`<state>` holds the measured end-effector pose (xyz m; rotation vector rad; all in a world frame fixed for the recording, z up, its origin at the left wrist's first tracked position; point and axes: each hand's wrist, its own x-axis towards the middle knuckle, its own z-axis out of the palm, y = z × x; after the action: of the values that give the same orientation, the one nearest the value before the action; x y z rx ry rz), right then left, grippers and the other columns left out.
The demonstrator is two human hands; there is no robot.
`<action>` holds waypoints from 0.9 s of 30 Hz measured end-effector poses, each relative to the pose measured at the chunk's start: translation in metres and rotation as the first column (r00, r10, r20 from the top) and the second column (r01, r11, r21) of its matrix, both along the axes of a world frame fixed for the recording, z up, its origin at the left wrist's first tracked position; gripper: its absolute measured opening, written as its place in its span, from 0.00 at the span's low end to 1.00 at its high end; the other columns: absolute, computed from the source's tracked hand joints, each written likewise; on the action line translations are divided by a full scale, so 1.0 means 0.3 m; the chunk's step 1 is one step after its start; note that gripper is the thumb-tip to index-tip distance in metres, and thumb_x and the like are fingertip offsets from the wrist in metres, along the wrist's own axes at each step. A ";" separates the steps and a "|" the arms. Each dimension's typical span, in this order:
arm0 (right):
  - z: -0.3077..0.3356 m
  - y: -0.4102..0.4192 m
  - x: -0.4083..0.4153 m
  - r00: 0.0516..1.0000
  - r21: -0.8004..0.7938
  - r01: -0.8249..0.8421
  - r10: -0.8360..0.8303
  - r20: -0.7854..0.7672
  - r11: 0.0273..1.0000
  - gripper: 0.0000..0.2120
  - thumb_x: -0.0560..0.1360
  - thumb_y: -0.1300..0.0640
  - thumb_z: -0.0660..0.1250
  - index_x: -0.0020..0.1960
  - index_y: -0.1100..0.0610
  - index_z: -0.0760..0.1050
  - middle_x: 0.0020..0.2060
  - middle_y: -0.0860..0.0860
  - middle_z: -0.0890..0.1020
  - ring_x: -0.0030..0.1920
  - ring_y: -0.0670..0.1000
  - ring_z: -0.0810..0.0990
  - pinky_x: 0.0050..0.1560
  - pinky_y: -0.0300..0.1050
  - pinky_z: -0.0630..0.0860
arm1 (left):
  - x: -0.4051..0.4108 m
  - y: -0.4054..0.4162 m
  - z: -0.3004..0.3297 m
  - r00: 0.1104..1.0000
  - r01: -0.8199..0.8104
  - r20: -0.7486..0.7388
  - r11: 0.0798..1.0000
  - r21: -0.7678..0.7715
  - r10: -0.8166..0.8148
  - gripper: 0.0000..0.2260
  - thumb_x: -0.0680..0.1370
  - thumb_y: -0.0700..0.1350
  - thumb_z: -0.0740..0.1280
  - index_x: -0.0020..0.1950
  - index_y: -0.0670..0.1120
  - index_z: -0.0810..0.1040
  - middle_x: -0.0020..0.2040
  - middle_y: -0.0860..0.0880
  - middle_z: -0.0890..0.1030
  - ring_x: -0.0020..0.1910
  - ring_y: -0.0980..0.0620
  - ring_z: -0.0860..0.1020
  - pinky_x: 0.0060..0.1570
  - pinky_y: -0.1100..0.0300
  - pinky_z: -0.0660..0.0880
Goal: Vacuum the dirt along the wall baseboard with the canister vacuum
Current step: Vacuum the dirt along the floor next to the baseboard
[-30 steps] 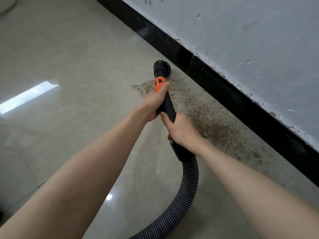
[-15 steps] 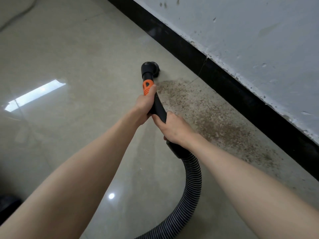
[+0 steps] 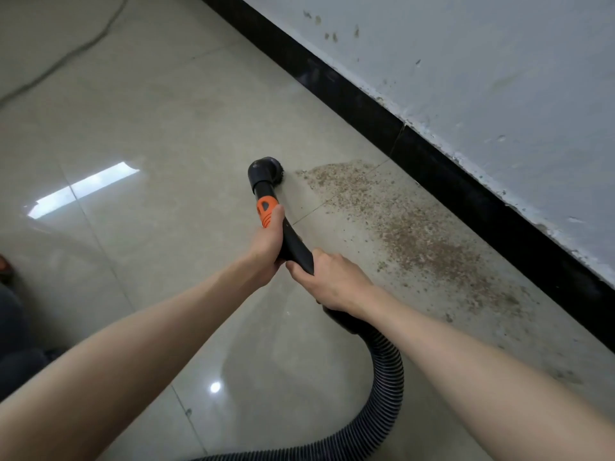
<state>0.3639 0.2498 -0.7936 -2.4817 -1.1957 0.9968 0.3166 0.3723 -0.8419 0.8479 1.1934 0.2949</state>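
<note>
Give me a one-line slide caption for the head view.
Both hands, left and right, hold the vacuum wand, its nozzle beside the dirt along the baseboard.

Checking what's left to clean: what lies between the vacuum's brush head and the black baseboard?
In the head view, a band of brown dirt on the tile floor separates brush head and baseboard.

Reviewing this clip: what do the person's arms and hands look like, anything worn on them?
Both forearms are bare for as far as the view shows, with no sleeves in sight. The left hand and right hand wear no gloves, and no watch, ring or bracelet is visible.
</note>
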 end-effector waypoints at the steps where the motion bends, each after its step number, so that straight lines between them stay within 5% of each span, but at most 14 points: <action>1: 0.001 -0.013 -0.002 1.000 0.002 0.007 -0.007 -0.003 1.000 0.22 0.78 0.35 0.55 0.47 0.55 0.67 0.39 0.53 0.78 0.40 0.58 0.79 0.39 0.47 0.71 | 0.002 -0.014 0.000 1.000 0.007 -0.003 1.000 0.000 -0.007 0.17 0.77 0.59 0.61 0.45 0.44 0.69 0.42 0.44 0.76 0.39 0.49 0.77 0.37 0.57 0.76; 19: -0.007 -0.158 0.170 0.939 0.066 0.329 -0.319 -0.130 0.942 0.22 0.77 0.34 0.54 0.44 0.54 0.67 0.34 0.54 0.82 0.33 0.56 0.83 0.45 0.55 0.81 | 0.291 -0.137 0.052 0.951 0.309 -0.047 0.948 0.072 -0.306 0.16 0.77 0.57 0.63 0.44 0.43 0.71 0.42 0.44 0.77 0.42 0.47 0.77 0.49 0.53 0.77; 27: -0.039 -0.170 0.228 0.898 0.090 0.439 -0.436 -0.050 0.894 0.26 0.78 0.34 0.53 0.51 0.57 0.69 0.41 0.57 0.82 0.41 0.60 0.82 0.46 0.55 0.79 | 0.408 -0.162 0.058 0.895 0.445 -0.042 0.895 0.044 -0.443 0.21 0.77 0.59 0.62 0.52 0.40 0.72 0.46 0.43 0.76 0.42 0.47 0.76 0.46 0.55 0.76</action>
<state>0.4323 0.1986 -0.8052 -2.4826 -0.6083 0.8200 0.4390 0.3238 -0.8244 1.1480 0.9882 -0.0630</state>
